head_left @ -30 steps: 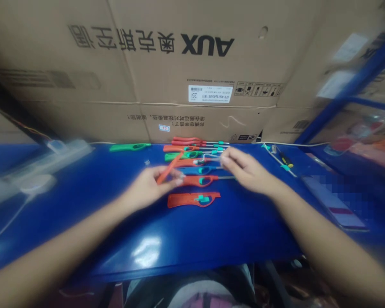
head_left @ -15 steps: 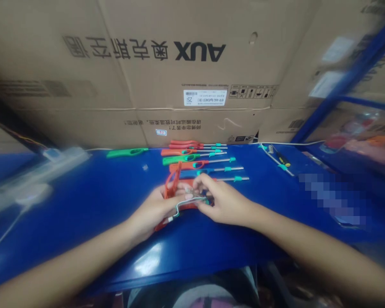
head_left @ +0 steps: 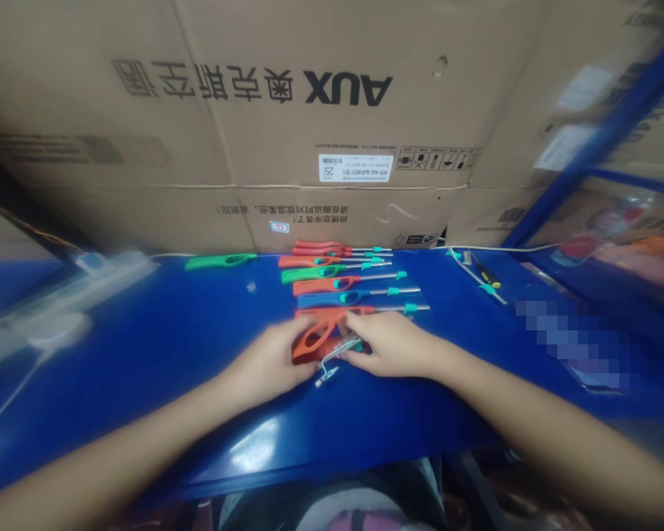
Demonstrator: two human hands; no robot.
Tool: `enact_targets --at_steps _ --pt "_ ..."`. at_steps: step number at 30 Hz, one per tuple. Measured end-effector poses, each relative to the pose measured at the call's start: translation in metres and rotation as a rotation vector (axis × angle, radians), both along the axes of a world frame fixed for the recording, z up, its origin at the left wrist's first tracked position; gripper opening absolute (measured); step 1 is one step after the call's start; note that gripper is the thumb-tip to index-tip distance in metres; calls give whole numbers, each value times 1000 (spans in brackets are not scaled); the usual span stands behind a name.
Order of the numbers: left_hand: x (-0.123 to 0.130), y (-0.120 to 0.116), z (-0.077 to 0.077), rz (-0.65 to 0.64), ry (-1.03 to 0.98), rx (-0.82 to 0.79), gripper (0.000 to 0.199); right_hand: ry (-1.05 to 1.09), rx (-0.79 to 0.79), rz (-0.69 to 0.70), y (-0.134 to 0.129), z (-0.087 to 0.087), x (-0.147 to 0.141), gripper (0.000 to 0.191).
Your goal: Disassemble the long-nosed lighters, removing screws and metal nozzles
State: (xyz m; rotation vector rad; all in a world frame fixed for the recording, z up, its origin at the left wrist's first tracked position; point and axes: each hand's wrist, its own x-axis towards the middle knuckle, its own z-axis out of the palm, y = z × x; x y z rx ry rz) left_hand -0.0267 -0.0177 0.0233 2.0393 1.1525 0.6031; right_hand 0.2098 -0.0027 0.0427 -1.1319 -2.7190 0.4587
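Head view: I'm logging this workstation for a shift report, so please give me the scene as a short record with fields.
Left hand: holds an orange plastic handle shell
Right hand: holds a thin part with pale wire
Beyond the hands: row of coloured plastic handles with metal tubes
Back left: lone green plastic handle
Back right: black-and-yellow tool
Surface: glossy blue table
Backdrop: black-printed brown cardboard

Noted at twelve o'clock: carton (head_left: pixel 277 133), matt brown cardboard, creased; label (head_left: pixel 355 168), apparently white paper. At centre: handles (head_left: pixel 310 285), smooth plastic; rods (head_left: pixel 379 277), bright metal. From centre, just toward six: shells (head_left: pixel 307 352), smooth orange plastic. At seven: table (head_left: pixel 254 446), smooth, glossy, throwing back a bright patch. At six: clothing (head_left: pixel 310 509), matt cloth.
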Motion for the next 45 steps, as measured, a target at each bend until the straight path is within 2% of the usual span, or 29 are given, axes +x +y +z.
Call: enact_targets --at_steps 3,5,7,10,12,13,16,17,21,23,26,29,35,39,45 --pt "-2 1 2 5 64 33 53 -18 10 61 4 -1 3 8" --pt "-6 2 5 5 103 33 55 57 5 131 8 3 9 1" --pt "-10 3 9 -1 137 27 56 168 14 161 13 9 18 6" --pt "-15 6 11 -20 163 44 55 312 101 63 24 19 34 6" --pt "-17 7 8 -33 167 60 54 343 174 -61 36 24 46 5" --pt "-17 7 7 -35 171 67 54 315 192 -173 42 25 53 5" --pt "-17 6 3 -21 190 110 55 -9 122 -647 67 25 79 13" --pt "-17 6 3 -18 192 137 55 -68 106 -758 76 23 90 16" --pt "-15 3 6 -51 206 219 53 -180 14 -1026 109 5 133 18" --pt "-14 2 8 -74 220 216 51 -185 0 -1110 119 -6 150 20" --pt "-14 0 7 -87 239 190 49 -160 20 -1206 125 -17 165 35" --pt "-16 -1 6 -117 231 199 42 -139 59 -1258 126 -20 169 49" --pt "-16 2 9 -178 187 260 35 -178 74 -1241 123 -19 162 52" --pt "-15 4 10 -222 192 281 38 -201 132 -1202 120 -19 155 57" --pt "-17 7 4 -241 203 294 43 -165 223 -1152 121 -21 160 26"
